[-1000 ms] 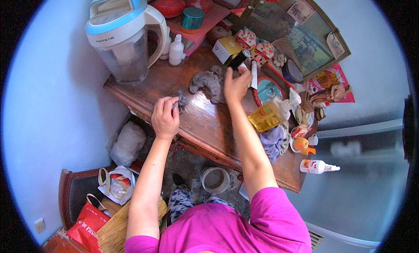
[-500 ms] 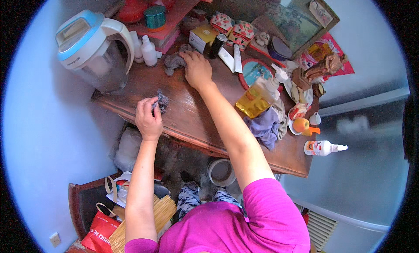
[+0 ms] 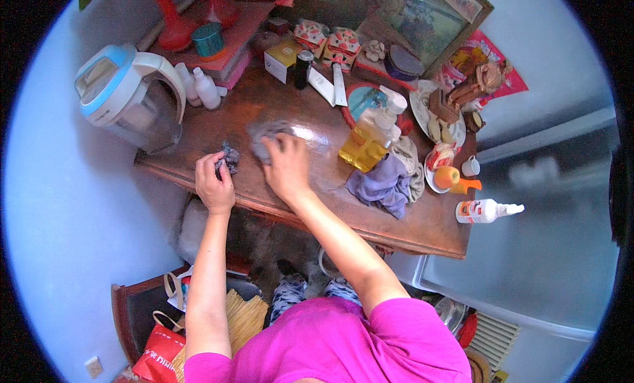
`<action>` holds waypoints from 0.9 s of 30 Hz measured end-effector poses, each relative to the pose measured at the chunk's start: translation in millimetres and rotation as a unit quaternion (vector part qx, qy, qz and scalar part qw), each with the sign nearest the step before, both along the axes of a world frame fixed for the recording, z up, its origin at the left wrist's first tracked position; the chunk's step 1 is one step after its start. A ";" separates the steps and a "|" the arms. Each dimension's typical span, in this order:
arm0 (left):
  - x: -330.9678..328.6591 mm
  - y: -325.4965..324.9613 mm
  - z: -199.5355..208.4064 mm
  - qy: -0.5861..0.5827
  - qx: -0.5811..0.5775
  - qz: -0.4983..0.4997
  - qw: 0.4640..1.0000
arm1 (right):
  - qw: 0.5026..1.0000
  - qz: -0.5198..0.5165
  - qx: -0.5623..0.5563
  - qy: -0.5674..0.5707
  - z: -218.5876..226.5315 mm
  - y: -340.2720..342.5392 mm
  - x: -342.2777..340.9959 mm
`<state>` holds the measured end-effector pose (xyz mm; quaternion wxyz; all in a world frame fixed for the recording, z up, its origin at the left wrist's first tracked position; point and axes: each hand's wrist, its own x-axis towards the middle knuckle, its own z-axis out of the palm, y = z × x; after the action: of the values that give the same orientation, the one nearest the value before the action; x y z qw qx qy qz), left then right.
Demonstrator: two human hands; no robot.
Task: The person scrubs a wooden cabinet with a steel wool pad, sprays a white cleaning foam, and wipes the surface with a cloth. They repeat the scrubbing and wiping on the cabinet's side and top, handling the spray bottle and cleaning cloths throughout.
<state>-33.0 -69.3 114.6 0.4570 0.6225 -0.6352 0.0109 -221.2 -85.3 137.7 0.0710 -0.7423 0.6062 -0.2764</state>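
My left hand (image 3: 214, 187) is by the front edge of the brown wooden table (image 3: 409, 234), its fingers closed on a dark grey crumpled scrubber (image 3: 229, 157). Under the fingers of my right hand (image 3: 289, 166), a grey rag (image 3: 262, 133) is pressed against the tabletop; hand and rag are partly smeared by motion. A wet, shiny patch shows on the wood just beyond the rag. To the right of my right hand stands a pump bottle of yellow liquid (image 3: 364, 144), with a purple cloth (image 3: 383, 185) bunched beside it.
A blue-and-white blender jug (image 3: 129, 105) and white bottles (image 3: 207, 91) stand at the left. Toward the back are a yellow box (image 3: 282, 56), a black can (image 3: 303, 69) and white tubes (image 3: 321, 86). A white spray bottle (image 3: 479, 211) lies at the right edge. A chair (image 3: 132, 304) is below.
My right hand has drawn the rag from the back of the table toward me. The left hand stays near the front edge with the scrubber. The view has shifted slightly.
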 end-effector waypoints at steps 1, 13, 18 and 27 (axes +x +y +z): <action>2.9 0.5 -0.9 -0.007 0.002 -0.001 1.000 | 0.998 0.046 0.016 -0.037 2.4 -5.1 9.2; -2.3 -2.7 -1.6 -0.027 0.004 0.007 1.000 | 0.981 -0.174 -0.081 0.005 -27.5 -82.0 -11.4; 0.3 -1.7 -1.4 -0.018 0.000 0.005 1.000 | 0.997 0.016 -0.062 -0.031 -21.0 -39.2 22.8; 3.3 -3.0 -0.2 -0.007 -0.011 -0.007 1.000 | 0.987 -0.141 -0.074 0.027 -18.8 -69.1 -38.0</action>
<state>-29.8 -72.3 114.4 0.4591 0.6134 -0.6424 0.0192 -259.2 -154.4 118.9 -0.0401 -0.6594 0.6847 -0.3078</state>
